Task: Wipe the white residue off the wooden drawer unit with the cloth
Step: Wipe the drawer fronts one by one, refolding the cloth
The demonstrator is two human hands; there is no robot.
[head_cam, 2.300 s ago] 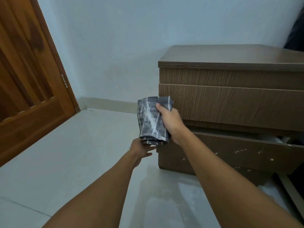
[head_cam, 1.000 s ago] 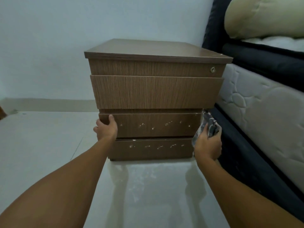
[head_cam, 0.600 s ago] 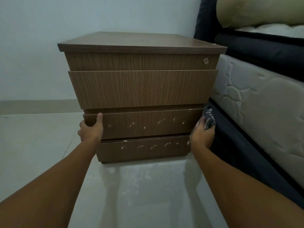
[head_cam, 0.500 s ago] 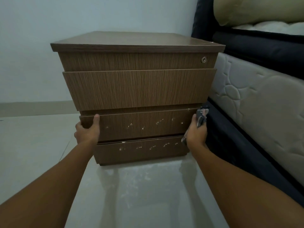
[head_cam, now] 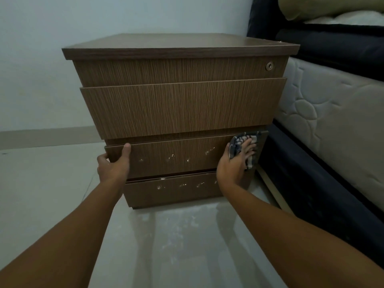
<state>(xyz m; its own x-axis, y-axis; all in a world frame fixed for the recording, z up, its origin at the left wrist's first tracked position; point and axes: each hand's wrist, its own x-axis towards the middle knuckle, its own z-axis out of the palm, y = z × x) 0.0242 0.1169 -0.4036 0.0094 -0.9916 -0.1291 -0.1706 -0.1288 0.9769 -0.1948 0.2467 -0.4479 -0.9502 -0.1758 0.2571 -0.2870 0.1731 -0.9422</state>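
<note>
A brown wooden drawer unit [head_cam: 180, 104] stands on the floor straight ahead. White residue spots [head_cam: 172, 156] dot its third drawer front, and more spots [head_cam: 182, 185] dot the bottom drawer front. My left hand [head_cam: 113, 164] grips the left edge of the third drawer front. My right hand [head_cam: 236, 161] presses a dark striped cloth [head_cam: 239, 142] flat against the right end of that same drawer front, fingers spread over the cloth.
A mattress [head_cam: 332, 113] on a dark bed base [head_cam: 311, 183] lies close to the unit's right side. A pale wall [head_cam: 62, 28] is behind. The glossy tiled floor [head_cam: 176, 235] in front shows faint white smears.
My right hand has moved from the unit's right edge onto the third drawer front and spread the cloth flat against it. My left hand has kept its grip on the left edge.
</note>
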